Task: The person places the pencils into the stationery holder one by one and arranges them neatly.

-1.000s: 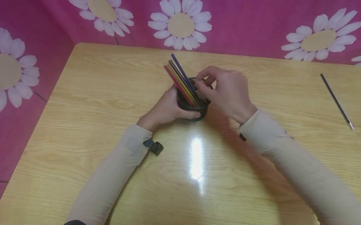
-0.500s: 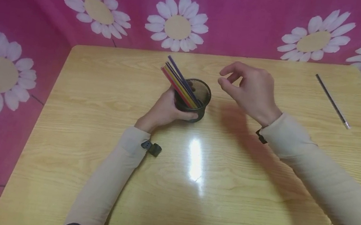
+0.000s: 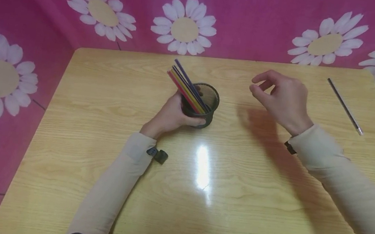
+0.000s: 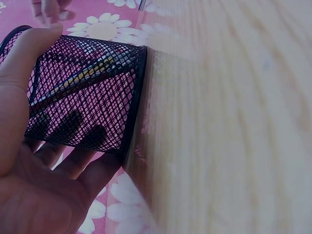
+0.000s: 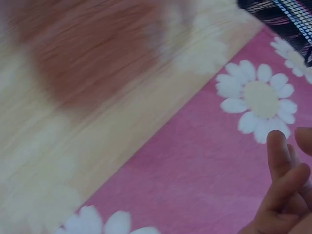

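On the wooden table (image 3: 106,96), the left hand (image 3: 170,116) gripped the light, stiff mesh cup (image 3: 206,103) around its wall, while the right hand (image 3: 285,99) hovered empty, fingers loosely curled.

Long beige sleeves (image 3: 113,186), black wrist clips (image 3: 157,155)

Wooden table (image 3: 106,96) — pink daisy backdrop (image 3: 30,6), seemingly cloth
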The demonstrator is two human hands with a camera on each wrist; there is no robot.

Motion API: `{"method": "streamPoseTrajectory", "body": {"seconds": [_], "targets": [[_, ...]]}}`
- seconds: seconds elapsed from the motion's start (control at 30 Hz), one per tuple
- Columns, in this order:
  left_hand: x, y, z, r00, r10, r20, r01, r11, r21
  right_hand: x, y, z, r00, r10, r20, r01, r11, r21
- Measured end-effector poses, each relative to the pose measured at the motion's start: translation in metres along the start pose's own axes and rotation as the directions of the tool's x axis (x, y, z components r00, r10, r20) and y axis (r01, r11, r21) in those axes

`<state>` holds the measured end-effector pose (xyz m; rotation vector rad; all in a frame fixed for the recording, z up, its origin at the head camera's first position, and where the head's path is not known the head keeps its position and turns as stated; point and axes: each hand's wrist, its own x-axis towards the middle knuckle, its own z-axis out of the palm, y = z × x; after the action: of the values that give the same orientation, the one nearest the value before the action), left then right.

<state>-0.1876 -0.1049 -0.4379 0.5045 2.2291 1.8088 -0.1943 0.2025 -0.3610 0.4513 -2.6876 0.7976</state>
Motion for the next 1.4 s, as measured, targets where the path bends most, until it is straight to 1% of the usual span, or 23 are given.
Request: {"method": "streamPoseTrajectory", "body": {"seconds": [0.33, 0.43, 0.53, 0.63, 0.73, 0.83, 0.97, 1.1, 1.3, 1.4], "targets": [[-0.001, 0.003, 0.0, 1.0, 0.002, -0.007, -0.002, 1.0, 0.022, -0.009, 0.04, -0.014, 0.997, 0.078, 0.002, -0.077, 0.995, -0.066], [-0.001, 0.002, 0.0, 1.0, 0.01, -0.001, -0.01, 1.0, 0.016, -0.011, 0.05, -0.018, 0.994, 0.105, 0.001, -0.105, 0.992, -0.07], [0.0, 0.001, 0.001, 1.0, 0.021, 0.005, -0.022, 1.0, 0.006, -0.013, 0.061, -0.021, 0.993, 0.117, -0.007, -0.117, 0.991, -0.071], [0.0, 0.001, 0.001, 1.0, 0.025, 0.003, -0.025, 1.0, 0.003, -0.016, 0.072, -0.025, 0.992, 0.127, -0.014, -0.127, 0.989, -0.077], [0.0, 0.001, 0.001, 1.0, 0.026, 0.0, -0.026, 1.0, 0.001, -0.019, 0.084, -0.029, 0.988, 0.152, -0.012, -0.153, 0.984, -0.086], [-0.001, 0.002, 0.0, 1.0, 0.027, 0.0, -0.027, 1.0, 0.0, -0.022, 0.095, -0.035, 0.978, 0.208, 0.012, -0.206, 0.972, -0.115], [-0.001, 0.002, 0.0, 1.0, 0.024, -0.001, -0.024, 1.0, 0.006, -0.024, 0.109, -0.043, 0.957, 0.286, 0.051, -0.274, 0.947, -0.168], [-0.001, 0.002, 0.0, 1.0, 0.02, -0.004, -0.02, 1.0, 0.02, -0.025, 0.122, -0.048, 0.944, 0.324, 0.055, -0.307, 0.93, -0.205], [-0.001, 0.001, 0.0, 1.0, 0.012, 0.001, -0.012, 0.999, 0.03, -0.03, 0.139, -0.055, 0.92, 0.385, 0.065, -0.361, 0.902, -0.237], [-0.001, 0.002, 0.0, 1.0, 0.015, 0.004, -0.015, 1.0, 0.026, -0.032, 0.146, -0.06, 0.917, 0.394, 0.059, -0.369, 0.896, -0.247]]}}
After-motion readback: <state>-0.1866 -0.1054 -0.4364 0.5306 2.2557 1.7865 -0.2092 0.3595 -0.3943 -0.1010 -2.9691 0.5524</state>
